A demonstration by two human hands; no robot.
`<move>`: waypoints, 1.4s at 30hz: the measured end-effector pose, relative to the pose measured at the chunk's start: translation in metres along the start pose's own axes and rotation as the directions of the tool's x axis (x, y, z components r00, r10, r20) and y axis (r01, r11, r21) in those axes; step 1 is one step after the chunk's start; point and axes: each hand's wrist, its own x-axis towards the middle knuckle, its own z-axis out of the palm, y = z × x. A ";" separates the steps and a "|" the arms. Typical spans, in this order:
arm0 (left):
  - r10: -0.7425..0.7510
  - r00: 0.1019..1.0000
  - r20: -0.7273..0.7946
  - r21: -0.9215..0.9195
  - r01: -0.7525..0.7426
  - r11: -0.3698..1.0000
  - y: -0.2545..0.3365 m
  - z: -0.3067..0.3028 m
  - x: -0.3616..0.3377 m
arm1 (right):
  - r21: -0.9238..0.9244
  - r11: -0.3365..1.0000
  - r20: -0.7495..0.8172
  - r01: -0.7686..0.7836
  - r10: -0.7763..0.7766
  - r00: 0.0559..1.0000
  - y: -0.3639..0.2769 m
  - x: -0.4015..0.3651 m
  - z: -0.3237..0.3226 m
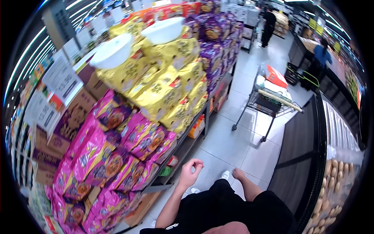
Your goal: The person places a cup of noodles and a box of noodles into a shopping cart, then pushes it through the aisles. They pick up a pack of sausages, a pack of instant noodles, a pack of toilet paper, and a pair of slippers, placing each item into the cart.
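My left hand (191, 172) is held low in front of my body, beside the snack display. Its fingers curl toward the thumb in a loose ring, with nothing visible in them. My right hand (237, 174) hangs above the floor, apart from everything. It is small and foreshortened, so its fingers are not clear. Nearest the left hand are pink bags (100, 156) with a food picture, stacked on the shelf. Yellow bags (156, 87) lie beyond them, with a white bowl (113, 50) and a second white bowl (163, 30) on top. Purple bags (216, 29) stand farther back.
Ahead on the tiled floor (245, 136) stands a shopping cart (269, 102) holding a red-orange box (276, 76). A dark-sided produce stand (300, 136) with brown oval produce (331, 179) lines the right. One person (269, 27) stands far off; another person (321, 54) is near a basket (293, 73).
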 end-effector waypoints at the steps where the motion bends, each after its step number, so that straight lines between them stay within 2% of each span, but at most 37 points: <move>1: -0.027 0.997 0.071 -0.017 0.028 0.999 -0.006 0.015 0.007 | -0.025 0.985 -0.111 -0.170 0.166 0.980 0.092 -0.002 0.058; 2: -0.055 0.988 0.141 -0.029 0.060 0.998 -0.013 0.029 0.013 | 0.244 0.853 0.074 -0.462 0.458 0.886 0.136 -0.039 0.067; 3: -0.086 0.966 0.243 -0.041 0.099 0.994 -0.023 0.041 0.021 | 0.113 0.839 0.228 -0.533 0.500 0.836 0.173 -0.073 0.077; 4: -0.099 0.947 0.307 0.023 0.096 0.995 -0.024 0.052 0.030 | 0.198 0.915 0.166 -0.353 0.323 0.932 0.190 -0.130 0.073; 5: -0.109 0.926 0.361 0.050 0.098 0.994 -0.030 0.065 0.040 | 0.435 0.534 0.342 -0.725 0.647 0.681 0.180 -0.153 0.064; 6: -0.119 0.903 0.413 0.076 0.096 0.992 -0.036 0.079 0.052 | 0.518 0.485 0.339 -0.705 0.640 0.689 0.183 -0.182 0.071; 7: -0.108 0.888 0.446 0.073 0.084 0.994 -0.039 0.096 0.064 | 0.477 0.507 0.387 -0.718 0.612 0.690 0.183 -0.205 0.066; 8: -0.135 0.871 0.472 0.082 0.109 0.991 -0.041 0.113 0.075 | 0.541 0.542 0.445 -0.643 0.464 0.766 0.191 -0.227 0.061; 9: -0.163 0.852 0.498 0.094 0.134 0.987 -0.044 0.131 0.088 | 0.568 0.402 0.458 -0.718 0.571 0.682 0.202 -0.223 0.101; 10: -0.157 0.832 0.532 0.093 0.127 0.988 -0.047 0.150 0.100 | 0.585 0.248 0.482 -0.772 0.659 0.577 0.193 -0.220 0.113; 12: -0.177 0.770 0.613 0.140 0.115 0.983 -0.055 0.193 0.122 | 0.719 0.298 0.383 -0.628 0.585 0.715 0.195 -0.218 0.096; 13: -0.175 0.746 0.643 0.137 0.113 0.984 -0.056 0.216 0.132 | 0.777 0.313 0.328 -0.547 0.540 0.775 0.174 -0.223 0.061; 15: -0.133 0.687 0.715 0.135 0.052 0.990 -0.055 0.262 0.151 | 0.847 0.258 0.291 -0.465 0.508 0.811 0.189 -0.190 0.055; 17: -0.123 0.624 0.772 0.133 0.031 0.991 -0.050 0.308 0.164 | 0.896 0.105 0.308 -0.432 0.555 0.772 0.198 -0.154 0.025; 19: -0.120 0.561 0.819 0.134 0.016 0.991 -0.044 0.346 0.172 | 0.912 0.087 0.268 -0.400 0.611 0.745 0.211 -0.125 -0.012; 21: -0.084 0.498 0.863 0.097 0.001 0.995 -0.037 0.381 0.181 | 0.931 0.172 0.154 -0.321 0.612 0.776 0.223 -0.099 -0.058; 23: -0.065 0.479 0.876 0.074 0.001 0.997 -0.031 0.405 0.195 | 0.938 0.252 0.049 -0.238 0.585 0.810 0.233 -0.067 -0.108; 25: -0.060 0.463 0.884 0.065 0.005 0.998 -0.032 0.420 0.217 | 0.936 0.352 -0.181 -0.027 0.545 0.818 0.242 -0.031 -0.152; 27: 0.044 0.561 0.827 -0.042 -0.016 0.999 -0.042 0.430 0.253 | 0.822 0.568 -0.388 0.042 0.505 0.771 0.242 -0.004 -0.211; 29: 0.081 0.636 0.767 -0.043 -0.076 0.996 -0.052 0.433 0.303 | 0.767 0.623 -0.512 0.150 0.454 0.729 0.223 0.008 -0.290; 33: 0.147 0.838 0.526 0.091 -0.227 0.970 -0.057 0.435 0.416 | 0.684 0.644 -0.685 0.342 0.407 0.605 0.190 0.033 -0.444; 34: 0.142 0.859 0.492 0.118 -0.227 0.967 -0.071 0.437 0.447 | 0.602 0.717 -0.751 0.351 0.359 0.554 0.190 0.045 -0.476; 35: 0.208 0.839 0.503 0.170 -0.333 0.928 -0.074 0.438 0.475 | 0.515 0.781 -0.808 0.353 0.305 0.504 0.190 0.061 -0.503; 36: 0.203 0.830 0.520 0.218 -0.358 0.908 -0.076 0.442 0.496 | 0.480 0.808 -0.834 0.342 0.300 0.464 0.190 0.080 -0.525; 38: 0.250 0.740 0.624 0.387 -0.571 0.725 -0.079 0.447 0.527 | 0.406 0.880 -0.851 0.246 0.266 0.453 0.194 0.117 -0.562; 40: -0.025 0.608 0.793 0.454 -0.563 0.691 -0.106 0.452 0.552 | 0.227 0.973 -0.848 0.048 0.173 0.501 0.200 0.153 -0.576; 41: -0.137 0.589 0.796 0.516 -0.544 0.662 -0.127 0.455 0.556 | 0.130 0.991 -0.835 0.013 0.102 0.540 0.207 0.170 -0.574; 42: -0.206 0.605 0.769 0.596 -0.562 0.573 -0.109 0.461 0.553 | 0.030 0.999 -0.885 0.041 0.007 0.466 0.219 0.192 -0.565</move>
